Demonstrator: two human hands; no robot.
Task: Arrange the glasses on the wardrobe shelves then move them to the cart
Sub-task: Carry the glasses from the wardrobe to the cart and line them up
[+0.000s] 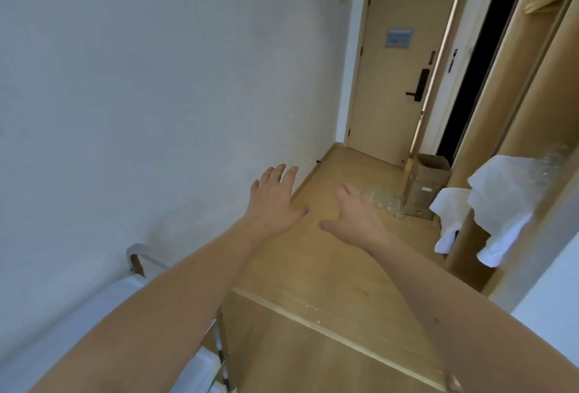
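Glasses point(387, 201) on the floor point(326, 254) look clear, brittle and slick, best gripped round their sides; both hands, left hand point(275, 201) and right hand point(354, 214), are spread wide, holding nothing.

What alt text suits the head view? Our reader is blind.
Two bare arms reach forward, left hand and right hand open and empty, over a wooden floor. Clear glasses sit on the floor by a cardboard box; white cloths drape the wardrobe at right.
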